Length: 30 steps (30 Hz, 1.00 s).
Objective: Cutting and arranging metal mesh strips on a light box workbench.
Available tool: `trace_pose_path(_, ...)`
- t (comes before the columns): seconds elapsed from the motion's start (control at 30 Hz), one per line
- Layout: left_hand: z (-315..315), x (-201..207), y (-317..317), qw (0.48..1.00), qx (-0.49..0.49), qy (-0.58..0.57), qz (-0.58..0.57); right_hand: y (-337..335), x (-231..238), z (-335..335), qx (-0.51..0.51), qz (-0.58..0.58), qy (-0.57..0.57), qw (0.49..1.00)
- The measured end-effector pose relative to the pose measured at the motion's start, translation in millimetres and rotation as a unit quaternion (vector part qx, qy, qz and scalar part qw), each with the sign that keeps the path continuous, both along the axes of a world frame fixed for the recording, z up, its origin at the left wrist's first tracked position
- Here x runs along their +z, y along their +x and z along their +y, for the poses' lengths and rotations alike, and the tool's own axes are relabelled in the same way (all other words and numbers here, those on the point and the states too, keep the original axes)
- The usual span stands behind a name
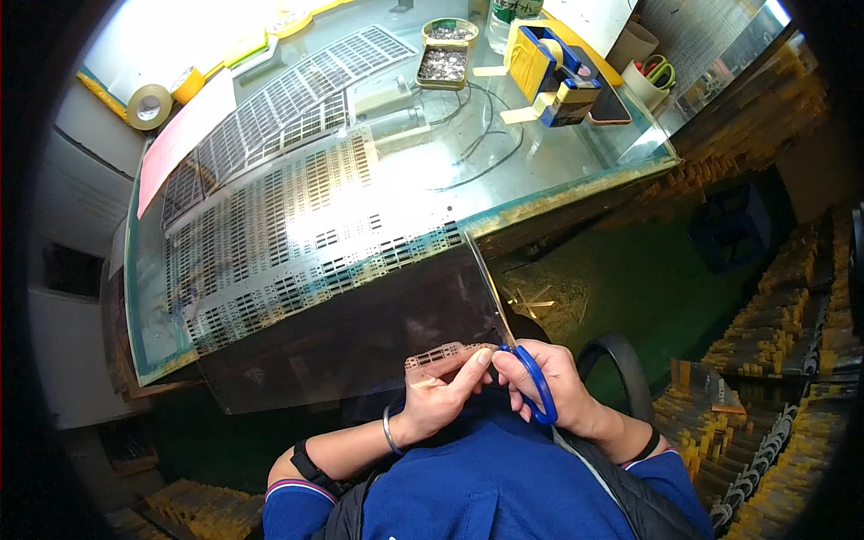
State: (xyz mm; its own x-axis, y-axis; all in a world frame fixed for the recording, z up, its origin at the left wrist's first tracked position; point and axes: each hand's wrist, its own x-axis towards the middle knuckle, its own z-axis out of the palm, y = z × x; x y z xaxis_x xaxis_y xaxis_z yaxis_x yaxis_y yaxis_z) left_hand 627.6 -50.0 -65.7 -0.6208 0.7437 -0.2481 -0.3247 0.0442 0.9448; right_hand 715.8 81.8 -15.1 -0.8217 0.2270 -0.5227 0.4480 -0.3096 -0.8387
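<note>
A large thin perforated metal sheet (297, 225) lies across the glass table and hangs over its near edge toward me. My left hand (441, 396) pinches a small slotted strip (443, 355) at the sheet's near corner between thumb and forefinger. My right hand (549, 387) grips blue-handled scissors (538, 385). Their long blades (490, 283) point up and away along the sheet's right edge. Both hands sit close together just above my blue top.
On the glass table (558, 171) stand a yellow and blue tape dispenser (549, 63), two tins of small metal parts (444, 63), tape rolls (149, 105), a pink sheet (184, 135), cables and a cup holding scissors (650, 76). Stacked trays (774, 360) fill the right side.
</note>
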Motion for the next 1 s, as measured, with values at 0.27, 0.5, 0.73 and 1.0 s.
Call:
trace_pose_path(0.27,1.5,14.4,-7.1,0.999,0.027,0.021,0.025,-0.2,3.7,2.1,0.002,-0.004,0.070,0.998)
trace_pose_path(0.5,4.6,22.5,-49.8,0.989,0.107,0.033,-0.098,12.4,-17.3,18.0,0.060,-0.013,0.097,0.993)
trace_pose_path(0.73,1.1,20.7,-60.9,0.968,0.157,0.075,-0.182,13.6,-29.2,26.9,0.167,-0.015,0.029,0.985)
trace_pose_path(1.0,2.8,30.6,-58.2,0.973,0.136,0.048,-0.182,4.9,-25.2,31.7,0.171,0.023,-0.035,0.984)
